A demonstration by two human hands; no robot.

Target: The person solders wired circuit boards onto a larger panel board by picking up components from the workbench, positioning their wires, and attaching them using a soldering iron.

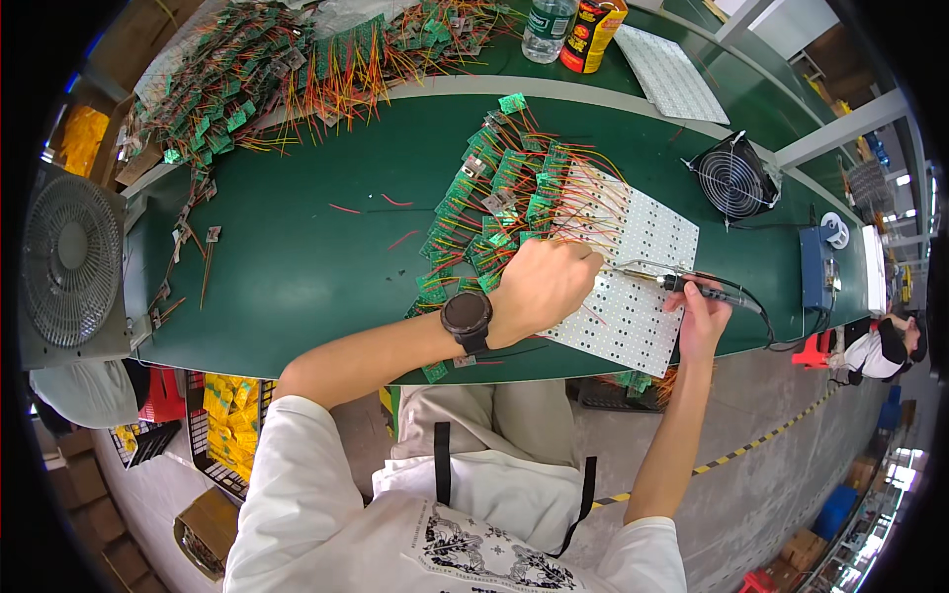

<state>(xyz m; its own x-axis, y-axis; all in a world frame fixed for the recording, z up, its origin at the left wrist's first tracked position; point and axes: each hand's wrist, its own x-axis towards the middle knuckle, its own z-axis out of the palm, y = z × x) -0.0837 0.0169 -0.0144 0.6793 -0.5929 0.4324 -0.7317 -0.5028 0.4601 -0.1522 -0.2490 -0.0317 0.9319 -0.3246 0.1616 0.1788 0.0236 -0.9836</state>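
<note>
A long, dark green worktable (297, 247) spreads in front of me, a tangled heap (341, 59) of small green circuit boards with red and yellow wires piled along its back edge. Right of centre, near the table's front edge, lies a white rectangular panel (643, 296), turned askew, its flat face marked with regular rows of small dark round dots. My left hand (549, 287), a black watch (467, 313) on its wrist, rests over the panel's left side; its fingers are curled closed, and I cannot tell whether they pinch anything. My right hand (702, 316) is at the panel's right edge, fingers gripping the black handle of a soldering iron (730, 293). The iron points left over the panel, with a slim silvery shaft and a thin bent metal tube alongside, its end close to my left fingers. To the left of the panel, slanting rows of loose circuit boards (457, 193) overlap like shingles: small green rectangles, some bearing a silvery metal block. From them, thin red and yellow wires (598, 203) fan out to the right, crossing the panel's upper left part. Smallest are a few short red wire scraps (397, 203) scattered on the green surface farther left.
</note>
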